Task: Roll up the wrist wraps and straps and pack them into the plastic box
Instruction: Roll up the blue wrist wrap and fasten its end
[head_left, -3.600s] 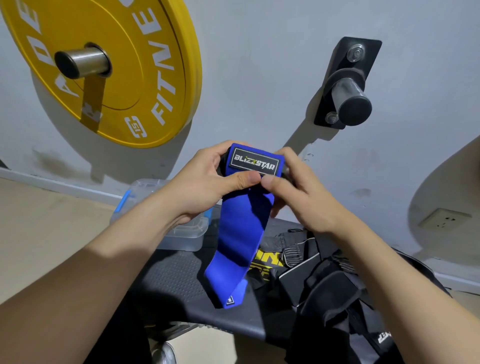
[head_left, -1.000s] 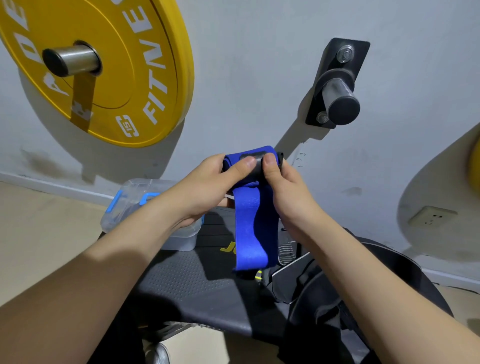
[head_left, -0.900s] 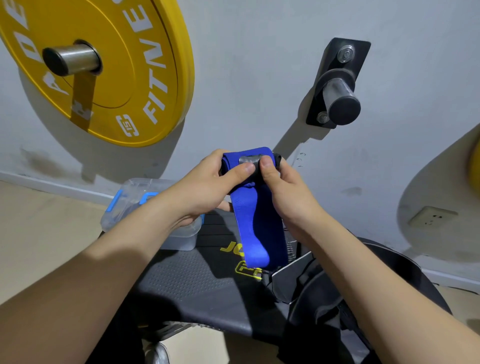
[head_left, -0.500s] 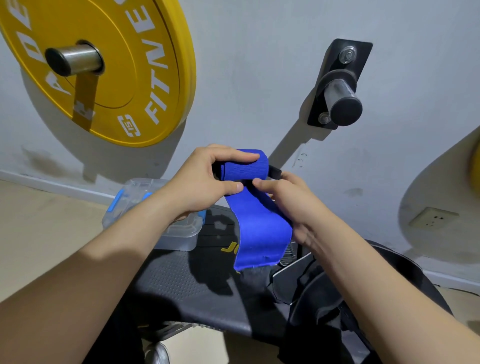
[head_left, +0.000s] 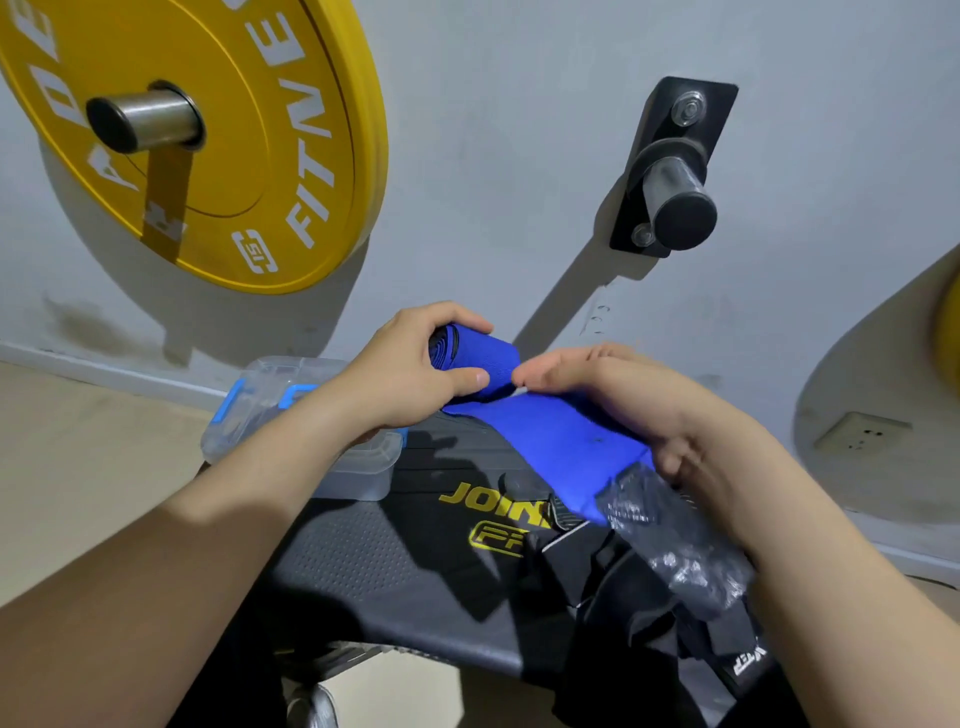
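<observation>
A blue wrist wrap (head_left: 550, 436) is partly rolled and held in the air over a black bench. My left hand (head_left: 415, 369) grips the rolled end, thumb on its front face. My right hand (head_left: 639, 405) holds the loose tail out to the right; the tail's black hook-and-loop end (head_left: 670, 545) hangs below that hand. A clear plastic box (head_left: 270, 400) with blue latches stands on the bench's far left corner, partly behind my left forearm. A pile of black wraps and straps (head_left: 623, 597) lies on the bench at the right.
The black bench pad (head_left: 374, 566) carries yellow lettering. On the grey wall hang a yellow weight plate (head_left: 249, 145) at upper left and a bare black peg (head_left: 675, 192) at upper right. A wall socket (head_left: 862, 434) sits low on the right. Beige floor lies to the left.
The roll has grown thicker and the hanging tail shorter. My right hand has dropped from the roll and pulled the tail out to the right, showing its black end.
</observation>
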